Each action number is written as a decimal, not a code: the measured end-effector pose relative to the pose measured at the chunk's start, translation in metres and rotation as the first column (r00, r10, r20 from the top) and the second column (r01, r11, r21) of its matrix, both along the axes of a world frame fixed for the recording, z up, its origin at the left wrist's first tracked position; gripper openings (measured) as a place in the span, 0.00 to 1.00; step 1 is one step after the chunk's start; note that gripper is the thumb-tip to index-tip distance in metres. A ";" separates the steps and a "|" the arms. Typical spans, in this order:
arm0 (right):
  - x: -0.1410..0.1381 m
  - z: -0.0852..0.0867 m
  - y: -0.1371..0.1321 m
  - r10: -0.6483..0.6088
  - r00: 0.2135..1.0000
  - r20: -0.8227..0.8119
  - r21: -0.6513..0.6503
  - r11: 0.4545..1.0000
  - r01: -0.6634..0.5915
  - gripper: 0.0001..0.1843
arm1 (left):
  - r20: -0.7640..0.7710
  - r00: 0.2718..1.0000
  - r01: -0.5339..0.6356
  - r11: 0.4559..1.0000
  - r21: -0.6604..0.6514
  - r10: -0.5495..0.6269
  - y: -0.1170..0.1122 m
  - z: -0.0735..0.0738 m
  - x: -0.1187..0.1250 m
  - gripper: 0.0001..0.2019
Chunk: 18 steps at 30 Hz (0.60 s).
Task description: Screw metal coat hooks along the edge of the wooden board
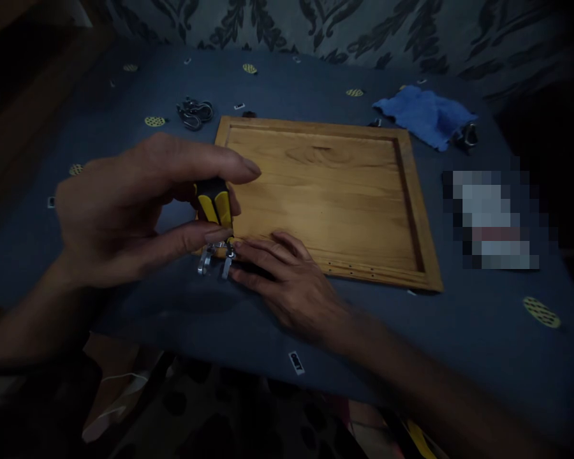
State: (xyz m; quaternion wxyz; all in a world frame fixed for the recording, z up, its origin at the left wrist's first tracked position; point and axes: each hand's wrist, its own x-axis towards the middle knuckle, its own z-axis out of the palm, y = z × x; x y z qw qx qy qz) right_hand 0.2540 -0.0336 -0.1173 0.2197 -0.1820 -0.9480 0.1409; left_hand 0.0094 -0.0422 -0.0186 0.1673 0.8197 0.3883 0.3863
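My left hand (124,210) is closed around the short black-and-yellow handle of a screwdriver (215,207), thumb on the near side and forefinger raised above the handle's end. The screwdriver points down at a shiny metal hinge (228,261) on the near left edge of a wooden framed panel (316,185). Thumb and forefinger of my right hand (291,280) press against the hinge's right side, while its other fingers rest on the panel. Where the screwdriver tip meets the hinge is hard to make out.
Several dark metal hooks or rings (195,113) lie at the back left. A blue cloth (425,115) is behind the panel's right corner, with a small metal part (469,137) beside it. A blurred-out object (495,220) lies on the right of the blue patterned cover (363,344).
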 end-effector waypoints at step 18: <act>-0.001 -0.001 0.001 -0.001 1.000 0.000 0.021 1.000 0.001 0.21 | -0.038 0.999 0.010 1.000 0.008 -0.010 -0.001 0.001 0.003 0.24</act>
